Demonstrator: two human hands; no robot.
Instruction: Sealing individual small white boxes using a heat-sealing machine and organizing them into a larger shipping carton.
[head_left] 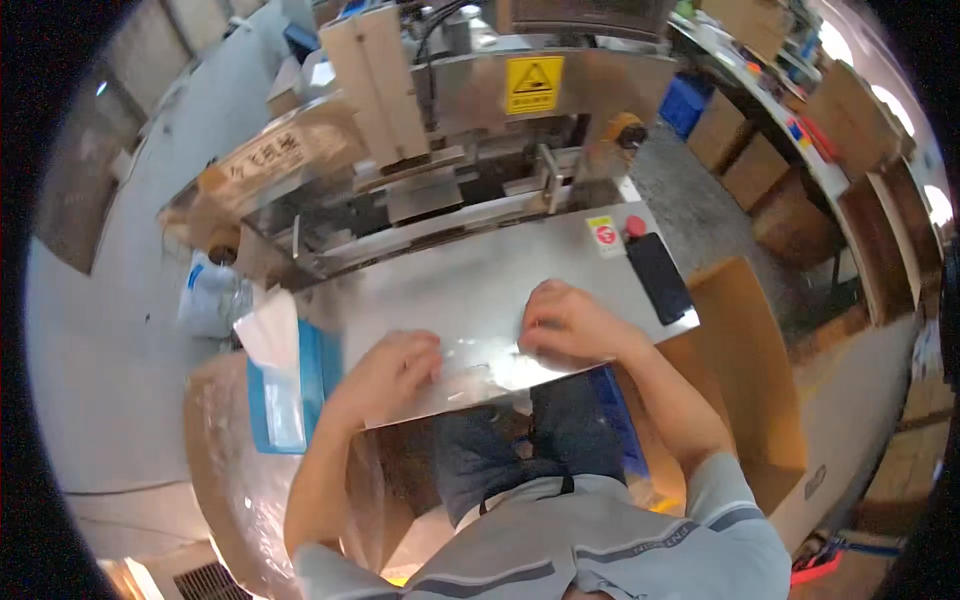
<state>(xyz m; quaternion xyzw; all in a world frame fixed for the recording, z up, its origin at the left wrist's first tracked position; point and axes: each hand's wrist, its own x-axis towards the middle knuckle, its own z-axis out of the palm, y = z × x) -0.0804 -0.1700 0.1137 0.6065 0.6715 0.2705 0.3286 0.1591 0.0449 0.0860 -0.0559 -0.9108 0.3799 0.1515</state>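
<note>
My left hand (pixel 392 372) lies low over the front left of a shiny metal worktop (pixel 450 300), its fingers loosely bent and a little apart. Across from it, my right hand (pixel 572 322) rests over the front middle, fingers curled downward with a gap between them and the thumb. I see nothing held in either hand. Bright reflections lie on the metal between the two. A black phone (pixel 660 279) is at the worktop's right end, beside a red push button (pixel 635 226). Left of my left hand stands a blue tissue box (pixel 268 405) with white tissue rising from it.
Behind the worktop rises a metal machine (pixel 600 85) with a yellow warning sign (pixel 534 84). An open cardboard box (pixel 745 370) sits on the right; another box lined with clear plastic (pixel 245 490) is at lower left. Shelving with cartons (pixel 755 175) stands at far right.
</note>
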